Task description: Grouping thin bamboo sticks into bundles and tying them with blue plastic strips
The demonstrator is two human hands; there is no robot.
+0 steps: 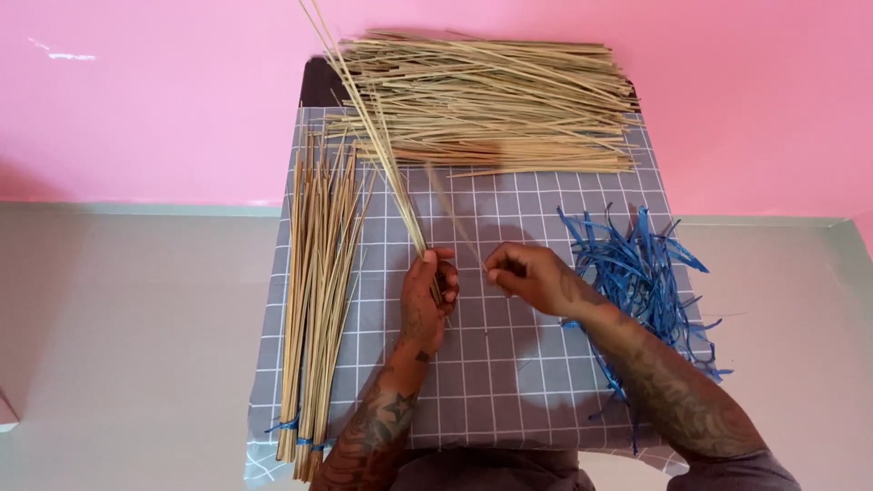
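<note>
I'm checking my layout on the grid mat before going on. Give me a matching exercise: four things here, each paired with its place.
Things:
1. loose straw pile
2. tied straw bundle
3. blue strips
4. thin straw bunch

Places:
A. gripped in the left hand
B. along the mat's left edge
C. across the mat's far end
D. on the mat's right side, by the right hand

Pairs: 1-C, 2-B, 3-D, 4-A
</note>
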